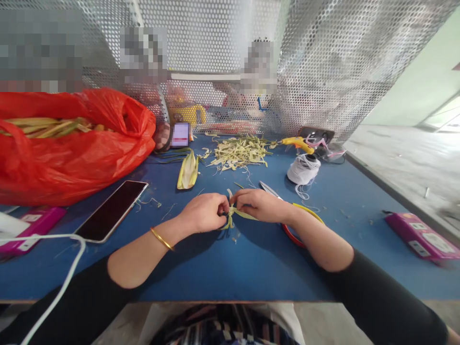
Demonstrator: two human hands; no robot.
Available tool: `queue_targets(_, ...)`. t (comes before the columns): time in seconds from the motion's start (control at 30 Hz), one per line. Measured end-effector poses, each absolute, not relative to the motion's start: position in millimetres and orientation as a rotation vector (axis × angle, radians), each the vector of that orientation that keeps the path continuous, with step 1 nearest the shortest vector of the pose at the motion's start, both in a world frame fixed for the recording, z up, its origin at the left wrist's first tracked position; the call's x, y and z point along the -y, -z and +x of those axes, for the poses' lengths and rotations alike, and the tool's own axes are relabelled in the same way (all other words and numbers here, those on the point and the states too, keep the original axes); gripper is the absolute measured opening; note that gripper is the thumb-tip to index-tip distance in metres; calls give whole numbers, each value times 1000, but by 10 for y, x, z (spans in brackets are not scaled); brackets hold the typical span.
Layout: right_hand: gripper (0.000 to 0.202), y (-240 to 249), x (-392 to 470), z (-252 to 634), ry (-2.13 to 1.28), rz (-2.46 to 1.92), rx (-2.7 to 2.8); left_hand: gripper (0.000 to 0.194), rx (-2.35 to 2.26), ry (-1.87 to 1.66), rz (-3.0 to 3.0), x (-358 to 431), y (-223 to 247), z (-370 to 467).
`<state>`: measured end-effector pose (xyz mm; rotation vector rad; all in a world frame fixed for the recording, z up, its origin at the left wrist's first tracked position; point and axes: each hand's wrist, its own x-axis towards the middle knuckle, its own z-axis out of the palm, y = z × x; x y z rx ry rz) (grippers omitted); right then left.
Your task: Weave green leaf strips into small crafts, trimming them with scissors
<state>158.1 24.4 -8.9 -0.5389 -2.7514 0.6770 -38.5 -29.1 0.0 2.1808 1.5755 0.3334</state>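
Over the front middle of the blue table (247,273), a small tied-looking piece of pale green husk strips (231,215) sits between my hands. My left hand (204,211), with a gold bangle on its wrist, pinches it from the left, fingers closed. From the right, my right hand (260,203) grips its upper part with bent fingers; a wider strip sticks out below that hand. Red-and-yellow scissors (293,235) lie partly under my right forearm, blades pointing away. A whole piece of husk (188,170) rests farther back on the left.
A heap of cut husk strips (240,152) lies at the back. White thread on a cone (304,168) and a yellow glue gun (299,143) stand right. Left are a phone (112,211) and a red bag (118,158) of husks. Perforated metal sheet (201,43) borders the back.
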Motion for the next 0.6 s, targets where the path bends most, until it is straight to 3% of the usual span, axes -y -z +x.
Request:
queue_targets(0.3, 21, 55, -198, 1559, -626, -586, 2783, 14, -1589, -318, 2111, 258, 28, -419)
queue_targets(0.6, 20, 70, -175, 1538, -553, -597, 2811, 11, -1406, -645, 1497, 45, 62, -447)
